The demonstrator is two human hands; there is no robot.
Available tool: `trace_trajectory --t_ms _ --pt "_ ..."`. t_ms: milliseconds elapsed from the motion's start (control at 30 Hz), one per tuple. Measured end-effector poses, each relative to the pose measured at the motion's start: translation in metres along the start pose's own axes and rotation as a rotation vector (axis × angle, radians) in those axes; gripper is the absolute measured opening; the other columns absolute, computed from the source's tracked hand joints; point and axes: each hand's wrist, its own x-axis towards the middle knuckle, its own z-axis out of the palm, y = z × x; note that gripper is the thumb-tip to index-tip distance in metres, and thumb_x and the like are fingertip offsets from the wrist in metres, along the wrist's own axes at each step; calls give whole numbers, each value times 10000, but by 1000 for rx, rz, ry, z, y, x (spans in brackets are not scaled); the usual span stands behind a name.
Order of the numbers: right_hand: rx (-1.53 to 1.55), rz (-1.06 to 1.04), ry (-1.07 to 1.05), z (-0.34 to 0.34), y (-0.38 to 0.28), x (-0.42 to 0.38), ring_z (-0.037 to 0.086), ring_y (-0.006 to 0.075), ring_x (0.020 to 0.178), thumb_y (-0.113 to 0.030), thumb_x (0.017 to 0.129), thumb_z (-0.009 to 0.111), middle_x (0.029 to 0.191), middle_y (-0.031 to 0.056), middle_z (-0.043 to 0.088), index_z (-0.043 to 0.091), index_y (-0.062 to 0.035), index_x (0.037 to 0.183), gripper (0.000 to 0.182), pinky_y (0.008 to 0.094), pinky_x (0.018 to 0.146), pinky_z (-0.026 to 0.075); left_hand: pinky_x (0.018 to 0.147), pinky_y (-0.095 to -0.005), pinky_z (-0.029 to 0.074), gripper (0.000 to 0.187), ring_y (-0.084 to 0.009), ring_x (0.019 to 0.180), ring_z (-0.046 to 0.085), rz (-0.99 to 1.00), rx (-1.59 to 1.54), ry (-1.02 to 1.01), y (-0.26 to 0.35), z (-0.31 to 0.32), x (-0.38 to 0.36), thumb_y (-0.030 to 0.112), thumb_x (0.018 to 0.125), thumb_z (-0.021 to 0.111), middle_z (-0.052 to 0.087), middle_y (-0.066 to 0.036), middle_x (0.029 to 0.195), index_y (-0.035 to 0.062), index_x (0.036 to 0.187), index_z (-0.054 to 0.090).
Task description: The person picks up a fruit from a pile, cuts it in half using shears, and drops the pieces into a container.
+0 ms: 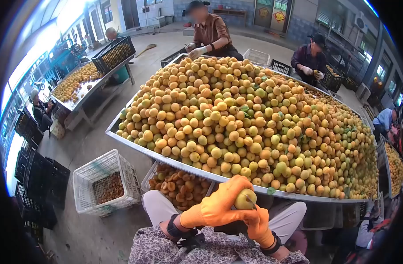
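Note:
My left hand (217,206), in an orange glove, is closed around a yellow-green apricot (244,200) above my lap. Close against it, my right hand (259,225), gloved the same way, grips a small knife (250,202); only a thin dark strip of its blade shows at the fruit, and the handle is hidden in the fingers. Just beyond both hands runs the metal rim of a table (166,162) heaped with whole apricots (236,119). Below that rim, left of my hands, a crate holds split apricot halves (178,187).
A white crate (84,187) with brown pits (108,188) stands on the floor at left, near stacked black crates (38,185). Across the table sit two people (212,33) (313,57) with gloved hands. Another table (80,99) bears apricots and a black crate (115,55).

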Motion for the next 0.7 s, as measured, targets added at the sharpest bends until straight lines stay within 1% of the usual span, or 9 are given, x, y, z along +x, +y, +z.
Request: trace_trajectory --t_ms 133,167,267,400,467,533,600,667,700 --pt "142 248 -41 -2 1 1 431 110 484 -460 1002 428 554 19 439 539 -14 840 488 295 459 334 871 -412 419 542 -344 973 531 -74 213 -59 -9 -14 7 263 714 837 532 -123 1037 88 1104 504" --pt "165 302 -79 -8 -6 7 424 93 488 -455 997 455 554 12 439 543 -17 841 473 279 454 326 856 -376 438 508 -279 974 554 -206 179 -101 -20 -17 9 230 736 821 545 -103 1033 82 1111 512" --pt "345 466 -26 -24 -18 2 398 43 500 -452 973 532 567 -28 446 560 -25 851 445 223 443 293 747 -285 496 470 -175 871 609 -505 -344 53 -59 -9 5 217 763 809 605 -64 955 76 1123 543" --pt "293 187 196 -26 -34 16 430 29 593 -196 805 796 674 -34 488 626 -4 923 282 195 507 339 747 -244 513 543 -148 860 615 -389 -1108 165 -85 12 -10 335 849 733 614 -80 965 46 1253 513" --pt "-61 -43 145 -28 -23 34 580 171 812 -98 620 881 962 73 631 652 -52 1151 580 274 707 475 743 -256 520 573 -162 876 617 -413 -1187 100 -71 24 -13 398 905 645 618 -100 996 33 1311 473" --pt "-180 -132 65 -27 -39 53 621 248 904 -116 608 877 1052 98 656 643 -70 1179 619 334 800 506 728 -262 524 532 -163 875 615 -501 -1457 96 -57 35 -17 429 945 562 622 -97 1010 49 1309 477" --pt "-140 -121 -17 -26 -39 61 626 258 943 -127 615 872 1071 98 656 642 -74 1184 616 346 832 506 699 -275 526 492 -164 837 621 -603 -1395 181 -54 42 -21 416 974 490 621 -88 1007 71 1324 462" --pt "-100 -107 -108 -26 -38 62 632 267 982 -138 622 867 1090 98 656 642 -77 1188 613 359 864 507 694 -289 514 469 -163 839 615 -499 -1055 -6 -56 42 -25 377 978 462 612 -77 1034 97 1353 430" --pt "-169 -133 -122 -29 -38 62 632 269 949 -130 586 873 1071 119 643 635 -72 1201 663 358 818 512 773 -328 495 478 -205 908 594 -675 -930 -41 -46 36 -24 294 958 460 590 -113 1086 67 1373 392"
